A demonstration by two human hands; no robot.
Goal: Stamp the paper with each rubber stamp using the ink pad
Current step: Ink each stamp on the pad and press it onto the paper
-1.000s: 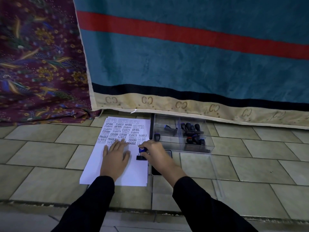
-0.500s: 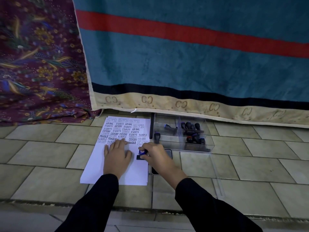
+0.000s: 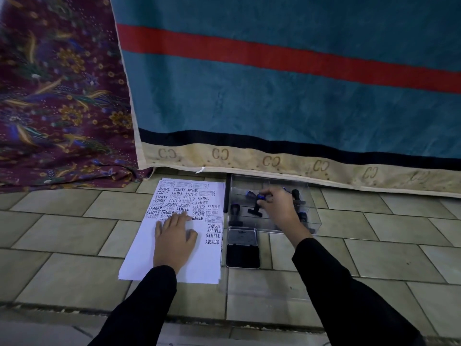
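A white paper (image 3: 194,265) lies on the tiled floor, its upper part covered with black stamped words. My left hand (image 3: 174,238) rests flat on it, fingers spread. Right of the sheet sits an open ink pad (image 3: 242,255) with its lid tilted up. Behind the pad stands a clear plastic box (image 3: 313,221) holding several black and blue rubber stamps. My right hand (image 3: 279,208) is inside the box, gripping a rubber stamp (image 3: 257,208) by its blue-banded handle, the black base tilted down to the left.
A teal blanket (image 3: 274,96) with a red stripe and a beige border hangs just behind the box and paper. A maroon patterned cloth (image 3: 62,108) lies at the back left. The box's clear lid (image 3: 264,288) lies flat by the ink pad.
My right hand has lifted the stamp off the paper and carried it right into the clear box. A new AMENDED print and the ink pad are uncovered. My left hand has stayed put.
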